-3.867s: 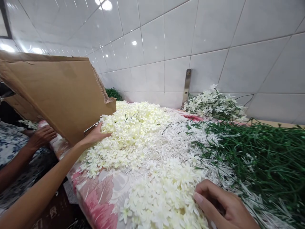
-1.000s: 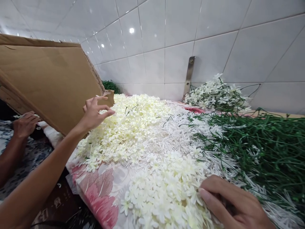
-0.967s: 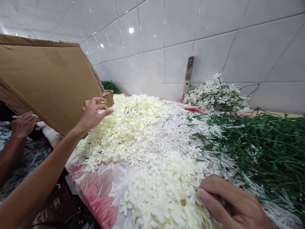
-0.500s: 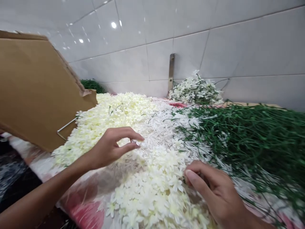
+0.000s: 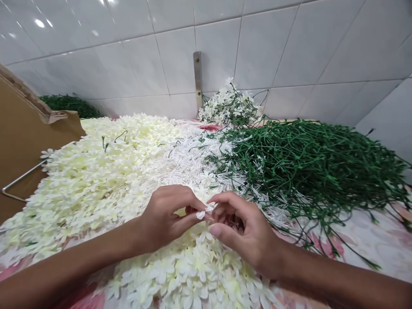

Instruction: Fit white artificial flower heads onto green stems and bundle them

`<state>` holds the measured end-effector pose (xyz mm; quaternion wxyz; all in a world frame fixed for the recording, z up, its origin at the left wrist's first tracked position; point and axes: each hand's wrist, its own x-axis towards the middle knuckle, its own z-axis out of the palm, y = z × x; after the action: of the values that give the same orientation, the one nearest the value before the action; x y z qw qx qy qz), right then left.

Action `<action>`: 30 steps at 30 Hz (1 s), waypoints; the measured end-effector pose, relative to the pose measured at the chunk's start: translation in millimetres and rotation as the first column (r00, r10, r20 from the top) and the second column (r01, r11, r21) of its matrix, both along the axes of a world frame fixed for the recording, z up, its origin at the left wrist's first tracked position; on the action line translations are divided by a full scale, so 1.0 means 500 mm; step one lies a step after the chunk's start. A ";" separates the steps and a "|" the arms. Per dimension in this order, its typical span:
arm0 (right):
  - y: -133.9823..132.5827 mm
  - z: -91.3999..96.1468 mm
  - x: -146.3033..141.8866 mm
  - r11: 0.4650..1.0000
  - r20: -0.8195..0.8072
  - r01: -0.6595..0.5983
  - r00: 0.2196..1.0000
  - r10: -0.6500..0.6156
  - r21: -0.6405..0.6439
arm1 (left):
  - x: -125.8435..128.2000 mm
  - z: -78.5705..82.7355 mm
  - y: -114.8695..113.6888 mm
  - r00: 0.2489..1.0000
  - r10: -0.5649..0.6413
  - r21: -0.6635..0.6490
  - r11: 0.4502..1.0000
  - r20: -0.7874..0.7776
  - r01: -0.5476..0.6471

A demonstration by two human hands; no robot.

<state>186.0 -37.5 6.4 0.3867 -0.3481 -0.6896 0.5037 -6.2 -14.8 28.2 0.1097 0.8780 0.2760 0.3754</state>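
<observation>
Left hand: The left hand (image 5: 164, 219) reaches in from the lower left, with its thumb and first fingers pressed together in a pinch on a small white flower (image 5: 202, 213).

Right hand: The right hand (image 5: 246, 234) faces the left hand from the lower right, its fingers curled inward and their tips touching the end of the small white flower. I cannot tell whether this hand is gripping it too.

Small white flower: It sits between the two hands, just above the flower heap, and looks like a thin, narrow cluster of petals.

Flower heap: A broad layer of cream artificial flowers (image 5: 90, 184) spreads under and left of the hands, with a few thin green wires poking out near the far end.

White stalks: A mass of thin, bristly white stalks (image 5: 193, 165) lies beyond the hands, between the cream flowers and the green stems.

Green stems: A tangled pile of green stems (image 5: 305, 167) lies to the right, and a smaller green pile (image 5: 71, 105) sits at the far left.

Flower bunch: A loose bunch of white flowers on green stems (image 5: 229, 107) leans against the wall, beside a metal bracket (image 5: 198, 77).

Surroundings: A flowered cloth (image 5: 370, 236) covers the work surface, a cardboard sheet (image 5: 22, 146) stands at the left, and white tiles (image 5: 289, 43) line the wall.
</observation>
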 end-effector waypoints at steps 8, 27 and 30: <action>0.009 -0.004 -0.006 0.998 0.042 -0.053 0.998 0.054 -0.015 | -0.003 -0.018 -0.001 0.997 -0.078 0.058 0.995 0.001 0.078; 0.010 -0.026 -0.004 0.963 -0.103 0.214 0.975 -0.199 0.161 | -0.038 0.000 -0.005 0.997 -0.057 -0.224 0.972 0.044 0.066; 0.011 -0.023 -0.002 0.931 -0.138 0.231 0.970 -0.199 0.284 | -0.050 0.021 0.000 0.994 -0.106 -0.235 0.966 0.035 0.111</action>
<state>185.2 -32.3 -5.2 0.5239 -0.3317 -0.6937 0.3665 -31.2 -14.9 38.9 0.2369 0.8682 0.2690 0.3432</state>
